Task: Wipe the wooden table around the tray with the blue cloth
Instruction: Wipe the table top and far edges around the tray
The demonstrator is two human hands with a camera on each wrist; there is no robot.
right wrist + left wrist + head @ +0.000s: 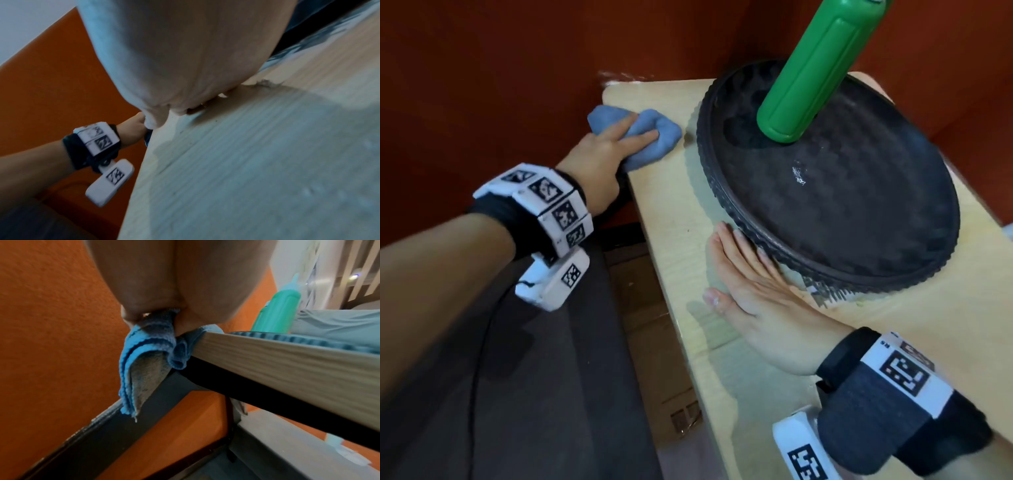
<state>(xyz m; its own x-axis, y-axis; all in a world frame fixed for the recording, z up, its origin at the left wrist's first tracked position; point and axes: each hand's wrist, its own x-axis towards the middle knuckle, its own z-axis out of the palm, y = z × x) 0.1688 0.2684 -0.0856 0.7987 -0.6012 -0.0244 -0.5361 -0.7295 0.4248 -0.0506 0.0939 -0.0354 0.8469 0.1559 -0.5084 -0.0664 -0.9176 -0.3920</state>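
A bunched blue cloth [666, 135] lies at the far left corner of the light wooden table [664, 212]. My left hand [613, 144] holds it, fingers laid over the top. In the left wrist view the cloth [144, 344] is pinched under the hand [164, 280] and hangs over the table edge [287, 363]. A round black tray [842, 212] fills the table's middle, with a green bottle [811, 78] standing on it. My right hand [743, 274] lies flat on the wood, fingers straight against the tray's near-left rim.
An orange-red wall [500, 68] runs close along the table's left and far sides. Below the left edge are the dark floor [551, 377], a cardboard piece [654, 342] and the black table frame [267, 399]. A torn printed marker [825, 291] is stuck by the tray.
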